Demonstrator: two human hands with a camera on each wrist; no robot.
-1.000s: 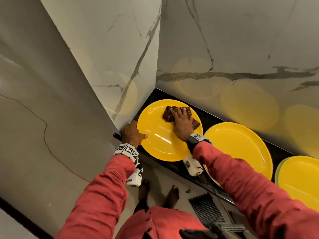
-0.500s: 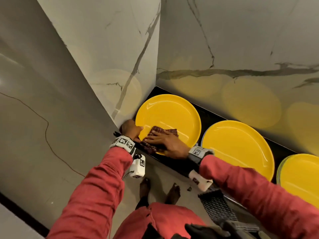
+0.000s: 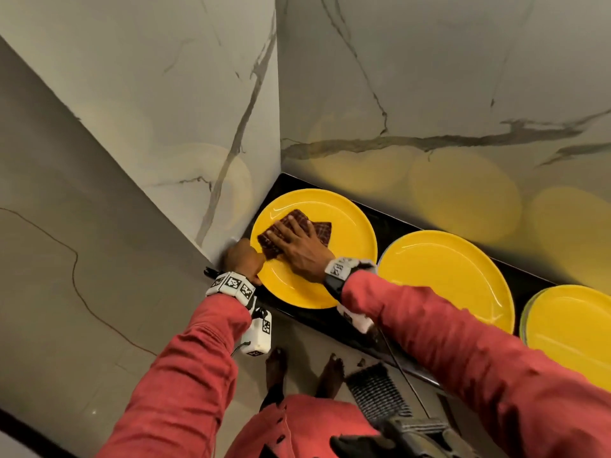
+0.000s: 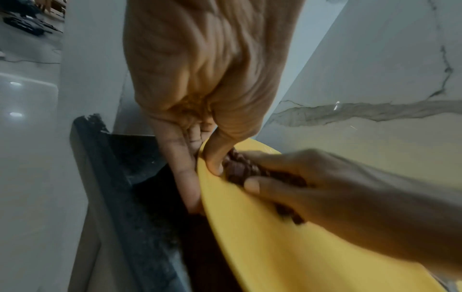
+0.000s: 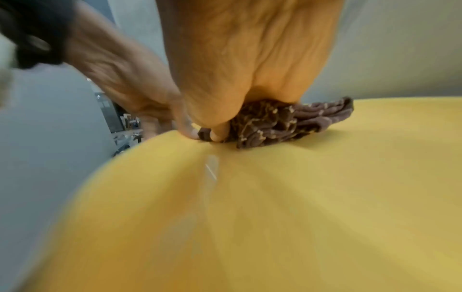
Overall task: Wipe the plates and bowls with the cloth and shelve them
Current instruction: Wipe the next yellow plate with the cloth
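A yellow plate (image 3: pixel 347 259) lies on the black ledge (image 3: pixel 390 223) in the corner of two marble walls. My left hand (image 3: pixel 244 259) grips its left rim. In the left wrist view the thumb lies on top of the plate (image 4: pixel 275 247) and the fingers (image 4: pixel 187 187) go under it. A brown checked cloth (image 3: pixel 322 231) is spread on the plate's upper left part. My right hand (image 3: pixel 291 239) presses it down with its fingers laid flat. In the right wrist view the cloth (image 5: pixel 300 118) is bunched under the palm on the plate (image 5: pixel 275 197).
A second yellow plate (image 3: pixel 443 276) lies just right of the first on the ledge. A stack of yellow plates (image 3: pixel 575 332) sits at the right edge. Marble walls close in on the left and behind. My bare feet (image 3: pixel 277 361) stand on the floor below the ledge.
My right hand slid the cloth from the plate's far side to its near left rim, then back toward the upper left. My left hand has kept its hold on the rim.
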